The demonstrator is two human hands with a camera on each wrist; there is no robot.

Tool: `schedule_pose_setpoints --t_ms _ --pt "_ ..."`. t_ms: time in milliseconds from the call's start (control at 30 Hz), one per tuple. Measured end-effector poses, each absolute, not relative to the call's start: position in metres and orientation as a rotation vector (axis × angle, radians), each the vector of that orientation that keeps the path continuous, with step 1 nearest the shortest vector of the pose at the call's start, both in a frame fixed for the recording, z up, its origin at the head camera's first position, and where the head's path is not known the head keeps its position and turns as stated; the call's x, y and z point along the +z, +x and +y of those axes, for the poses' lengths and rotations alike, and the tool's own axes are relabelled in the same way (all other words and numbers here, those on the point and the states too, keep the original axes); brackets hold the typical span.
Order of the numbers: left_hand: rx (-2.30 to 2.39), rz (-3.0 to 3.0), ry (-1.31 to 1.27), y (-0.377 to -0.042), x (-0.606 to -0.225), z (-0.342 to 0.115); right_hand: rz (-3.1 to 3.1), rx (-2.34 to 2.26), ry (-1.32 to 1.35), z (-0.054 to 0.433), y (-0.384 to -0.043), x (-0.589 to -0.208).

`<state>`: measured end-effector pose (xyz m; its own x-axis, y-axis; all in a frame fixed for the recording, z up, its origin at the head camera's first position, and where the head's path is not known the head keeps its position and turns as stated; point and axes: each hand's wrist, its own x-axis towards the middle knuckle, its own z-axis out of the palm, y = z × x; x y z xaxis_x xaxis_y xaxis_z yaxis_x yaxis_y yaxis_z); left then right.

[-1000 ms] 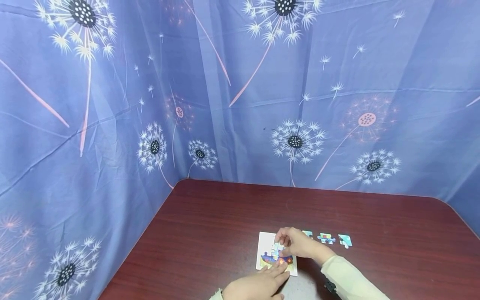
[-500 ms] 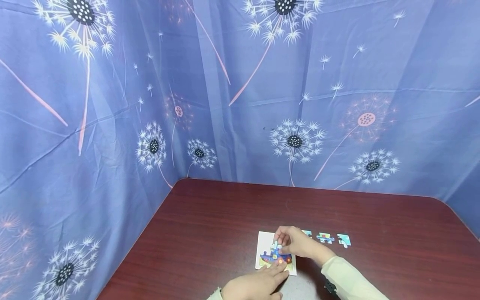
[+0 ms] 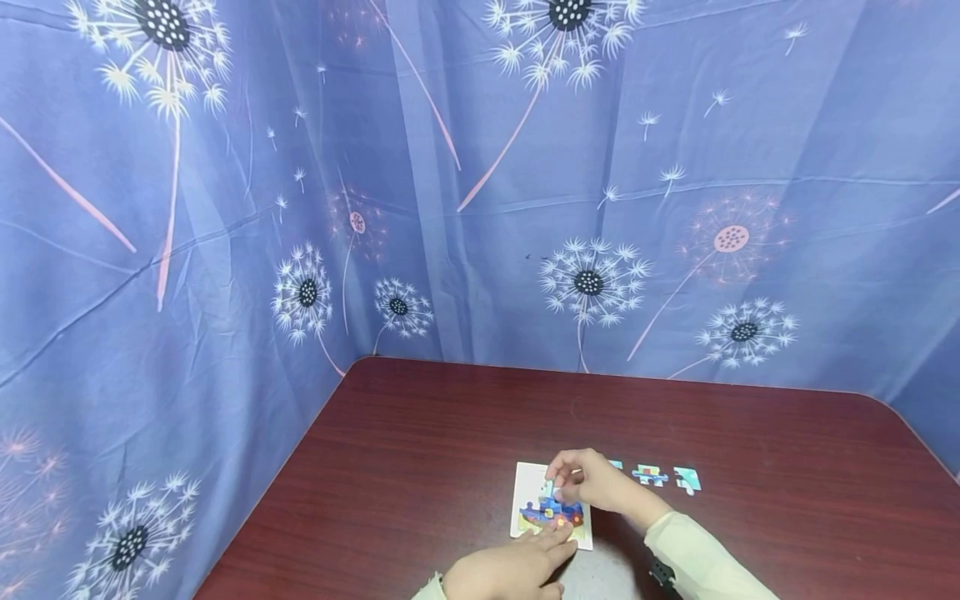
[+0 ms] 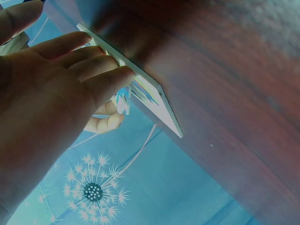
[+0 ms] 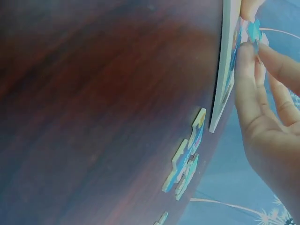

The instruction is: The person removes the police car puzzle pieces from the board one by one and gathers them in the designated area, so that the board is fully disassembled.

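Note:
A small jigsaw puzzle board (image 3: 528, 479) with a white frame lies on the table, its lower part showing a blue, red and yellow picture. My left hand (image 3: 517, 568) rests on the board's near edge with its fingers stretched out. Over the board, my right hand (image 3: 592, 482) pinches a light-blue and white puzzle piece (image 4: 123, 104) between thumb and fingers. In the right wrist view the held piece (image 5: 254, 31) is tilted up from the board's face, close to it. The right fingers partly cover the board's upper right in the head view.
To the right of the board lie loose puzzle pieces: one blue with red and yellow (image 3: 649, 475), one light blue (image 3: 687, 479), and another (image 3: 617, 464) half hidden behind the right hand. A dandelion-patterned blue curtain (image 3: 487, 275) hangs along the brown table's (image 3: 420, 433) far and left sides.
The right hand has shifted slightly up and away with the puzzle piece, showing more of the blue picture beneath. The left hand stays in place.

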<state>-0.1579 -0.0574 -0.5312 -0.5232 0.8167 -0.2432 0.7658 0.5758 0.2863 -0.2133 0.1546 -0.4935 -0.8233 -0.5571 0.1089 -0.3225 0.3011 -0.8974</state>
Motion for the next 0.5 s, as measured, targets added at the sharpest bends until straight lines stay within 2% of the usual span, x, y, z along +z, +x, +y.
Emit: schedule_pose_setpoints --t_ms 500 --pt "0.185 2.487 1.313 -0.163 -0.542 -0.056 2.323 -1.614 -0.698 0.173 -0.214 -0.484"
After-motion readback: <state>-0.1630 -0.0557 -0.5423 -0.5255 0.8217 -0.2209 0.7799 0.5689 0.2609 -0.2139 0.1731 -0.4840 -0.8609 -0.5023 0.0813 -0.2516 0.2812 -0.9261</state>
